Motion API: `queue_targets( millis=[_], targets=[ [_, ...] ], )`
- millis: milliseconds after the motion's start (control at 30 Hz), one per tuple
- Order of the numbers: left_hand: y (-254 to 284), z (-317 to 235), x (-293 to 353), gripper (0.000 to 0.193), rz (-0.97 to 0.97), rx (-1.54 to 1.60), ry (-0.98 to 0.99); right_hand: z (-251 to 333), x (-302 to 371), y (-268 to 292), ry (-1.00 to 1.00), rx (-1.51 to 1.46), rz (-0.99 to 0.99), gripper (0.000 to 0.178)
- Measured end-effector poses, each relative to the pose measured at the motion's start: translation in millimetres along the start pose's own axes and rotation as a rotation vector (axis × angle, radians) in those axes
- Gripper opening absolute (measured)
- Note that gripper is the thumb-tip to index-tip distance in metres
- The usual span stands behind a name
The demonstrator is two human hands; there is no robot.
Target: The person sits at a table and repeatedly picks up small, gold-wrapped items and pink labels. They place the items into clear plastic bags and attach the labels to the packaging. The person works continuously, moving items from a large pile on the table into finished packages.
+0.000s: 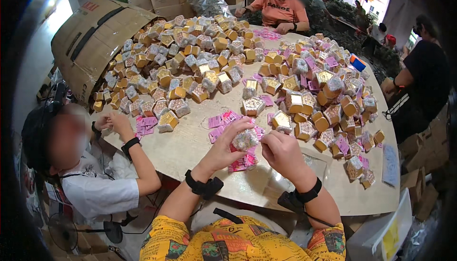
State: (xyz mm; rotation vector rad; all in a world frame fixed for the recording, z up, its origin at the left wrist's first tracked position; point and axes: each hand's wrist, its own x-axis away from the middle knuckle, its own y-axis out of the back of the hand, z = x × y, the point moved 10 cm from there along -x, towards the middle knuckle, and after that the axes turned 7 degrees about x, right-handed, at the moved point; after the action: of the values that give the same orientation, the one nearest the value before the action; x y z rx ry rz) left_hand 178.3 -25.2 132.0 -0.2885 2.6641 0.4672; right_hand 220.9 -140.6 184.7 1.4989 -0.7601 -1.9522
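Note:
My left hand (220, 150) is wrapped round a small house-shaped ornament (245, 139), its glittery white side facing up. Close at its right, the fingers of my right hand (286, 154) are pinched together. Whatever they hold, if anything, is too small to make out. Pink printed tags (243, 164) lie on the table under and around my left hand. Just beyond my hands, more gold and white house ornaments (253, 105) rest on the tabletop.
A big heap of ornaments (190, 56) spills from a tipped cardboard box (95, 37) at the far left. Tagged ornaments (328, 94) are piled at the right. People sit at the left (102, 170) and far side (281, 8); another (423, 70) stands right. A white bin (381, 242) is near right.

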Motion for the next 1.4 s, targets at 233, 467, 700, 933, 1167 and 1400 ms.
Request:
queue_targets(
  millis=[233,467,700,933,1167,1400],
  targets=[
    [-1.0,-10.0,-1.1,0.071,-0.002,-0.038,-0.037,0.8,-1.9,-1.0,0.003,0.012,0.020,0.013],
    [-1.8,-14.5,-1.0,0.071,0.013,-0.105,-0.063,2.6,-3.0,-0.4,0.022,0.028,0.026,0.013],
    [-3.5,-19.8,-1.9,0.071,0.020,-0.158,-0.096,1.3,-3.2,-1.3,0.018,0.039,0.063,0.013],
    [-8.2,-24.4,-3.8,0.069,0.070,-0.231,-0.115,-1.7,-1.6,-3.2,0.022,0.031,0.101,0.012],
    [-11.7,-22.1,-4.1,0.066,0.107,-0.252,-0.075,1.2,0.1,-6.8,0.064,0.131,0.133,0.010],
    [-16.8,-13.6,-3.9,0.065,0.192,-0.243,0.010,3.5,3.1,-11.0,0.145,0.207,0.185,0.008]
  ],
)
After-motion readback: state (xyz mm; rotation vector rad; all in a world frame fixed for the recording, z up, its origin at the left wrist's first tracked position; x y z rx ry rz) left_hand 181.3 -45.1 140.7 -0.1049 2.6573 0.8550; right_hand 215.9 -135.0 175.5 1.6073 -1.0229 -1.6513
